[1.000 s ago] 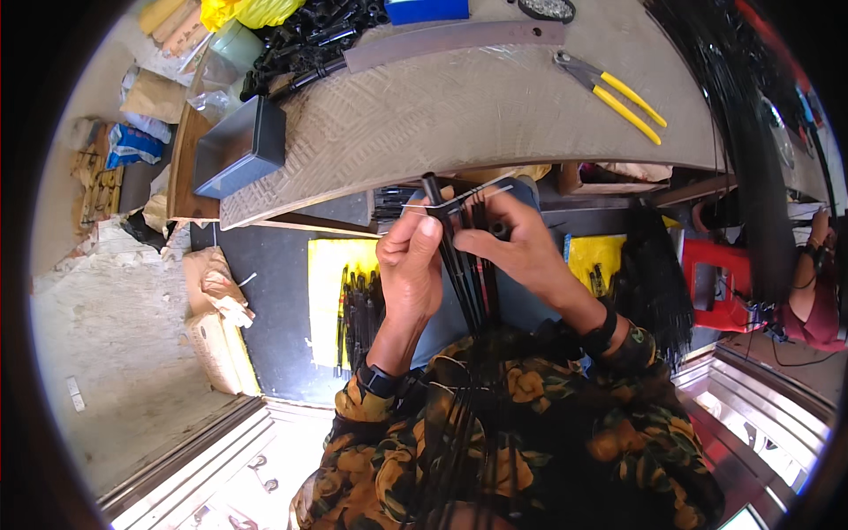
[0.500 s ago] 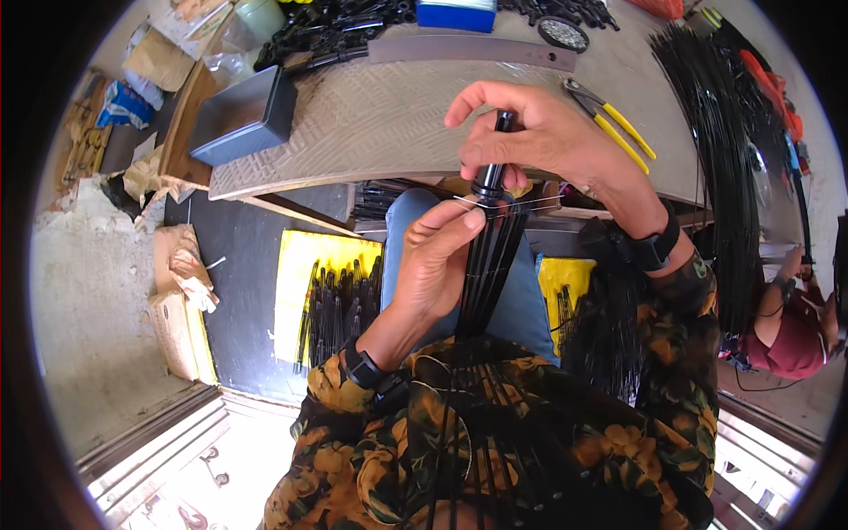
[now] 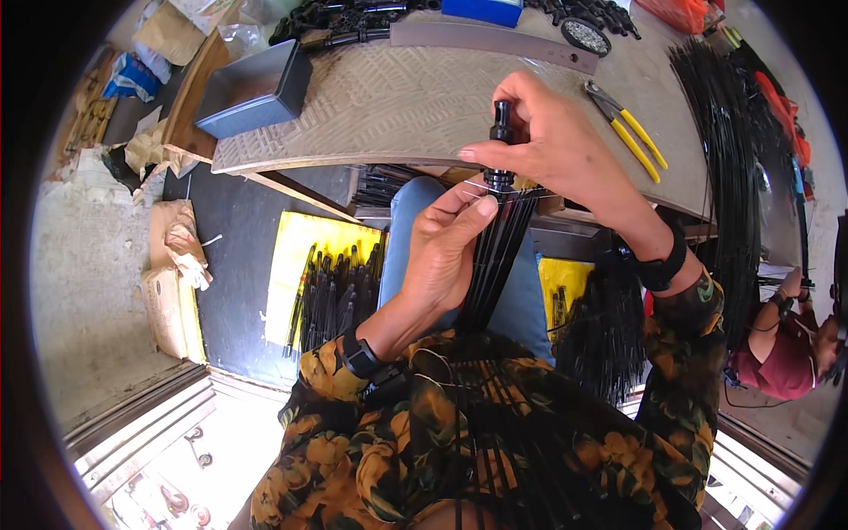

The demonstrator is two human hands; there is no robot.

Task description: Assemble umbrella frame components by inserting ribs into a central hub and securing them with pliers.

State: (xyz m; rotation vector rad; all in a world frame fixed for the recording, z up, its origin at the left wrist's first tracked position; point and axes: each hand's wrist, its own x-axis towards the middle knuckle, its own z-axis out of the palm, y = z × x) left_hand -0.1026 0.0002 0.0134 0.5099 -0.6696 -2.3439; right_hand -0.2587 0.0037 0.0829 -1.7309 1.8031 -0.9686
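Upright in front of me stands a black tubular umbrella runner [image 3: 502, 125] with a ringed collar at its lower end. A bundle of thin black umbrella ribs [image 3: 488, 274] runs from the collar down toward my lap. My right hand [image 3: 565, 140] is closed around the runner, its thumb crossing in front and its fingers curled behind. My left hand [image 3: 435, 256] pinches the rib ends just below the collar, thumb tip against them. Thin wire ends [image 3: 474, 186] stick out on the collar's left side. How the ribs join the collar is partly hidden by fingers.
On the bench [image 3: 380, 106] are a grey bin [image 3: 252, 93], a flat metal bar [image 3: 486, 44], yellow-handled pliers [image 3: 627, 132] and a round dish [image 3: 586, 37]. Rib bundles hang at right [image 3: 720, 141] and lie on yellow sheets [image 3: 287, 256]. Another person [image 3: 782, 358] sits far right.
My right hand has shifted on the runner: its fingers have moved up behind the top, and its thumb now lies across lower down. The left hand still pinches below the collar.
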